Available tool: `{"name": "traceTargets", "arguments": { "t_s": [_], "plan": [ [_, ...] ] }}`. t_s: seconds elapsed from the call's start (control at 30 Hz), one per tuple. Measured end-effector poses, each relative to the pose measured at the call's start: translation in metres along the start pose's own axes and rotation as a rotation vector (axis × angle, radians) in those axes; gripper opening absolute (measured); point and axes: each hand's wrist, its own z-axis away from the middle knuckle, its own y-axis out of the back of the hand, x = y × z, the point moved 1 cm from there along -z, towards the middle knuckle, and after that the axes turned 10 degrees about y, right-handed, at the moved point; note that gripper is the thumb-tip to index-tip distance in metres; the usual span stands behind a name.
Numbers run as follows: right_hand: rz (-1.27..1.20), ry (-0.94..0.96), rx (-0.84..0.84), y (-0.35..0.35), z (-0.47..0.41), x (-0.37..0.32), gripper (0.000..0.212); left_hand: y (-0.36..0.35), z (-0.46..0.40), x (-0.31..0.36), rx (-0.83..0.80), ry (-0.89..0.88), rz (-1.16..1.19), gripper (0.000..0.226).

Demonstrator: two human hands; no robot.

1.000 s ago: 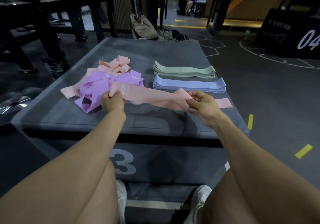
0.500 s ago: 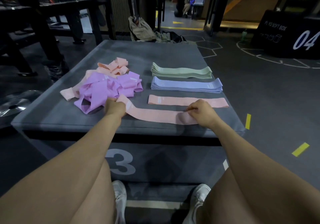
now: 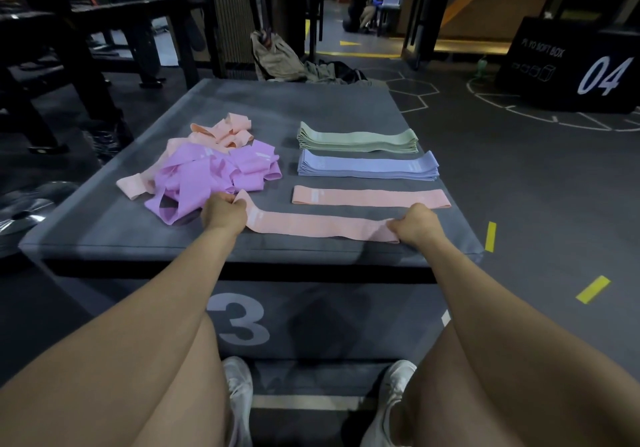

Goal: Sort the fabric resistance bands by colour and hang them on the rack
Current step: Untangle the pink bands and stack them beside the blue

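soft plyo box, marked 3 (image 3: 277, 114): our tabletop for the sorting; grey padded top, carrying every band we list here.

unsorted heap (image 3: 211, 169): left half of the tabletop; tangled purple bands with peach ones under and behind them. the largest lot left to do.

blue stack (image 3: 367, 166): right half, flat and squared, several bands deep. we judge it sorted.

green stack (image 3: 358, 140): just behind the blue one, equally neat. we judge it sorted too.

peach band, laid (image 3: 370, 198): single band lying flat just in front of the blue stack; the start of a third row.

peach band, in hand (image 3: 322, 226): stretched flat along the near edge, just in front of the laid one and apart from it, its left end touching the heap. not yet on its row.

left hand (image 3: 223, 212): fingers curled round the left end of this band, gripping it.

right hand (image 3: 417, 223): fingers curled over the right end, pinching it down to the tabletop.

progress, as we judge it: two colours look finished, peach is barely begun, purple has no row yet. we see no bands hung anywhere and cannot pick out the rack among the dark frames behind, so the hanging step appears wholly undone. roughly the middle of sorting.
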Motion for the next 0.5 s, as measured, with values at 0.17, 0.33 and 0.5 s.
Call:
{"name": "traceTargets", "arguments": {
  "t_s": [0.17,0.33,0.5],
  "plan": [
    [-0.075,-0.056,-0.004,0.0,-0.001,0.001,0.026,0.001,0.007,0.005,0.015,-0.007,0.084,0.025],
    [-0.369,0.012,0.169,0.008,-0.006,0.005,0.023,-0.004,0.013,0.011,0.03,-0.029,0.182,0.024],
    [-0.517,-0.021,0.428,0.031,-0.023,0.021,0.015,-0.021,0.014,0.042,-0.015,-0.068,0.186,0.022]
  ]
}}
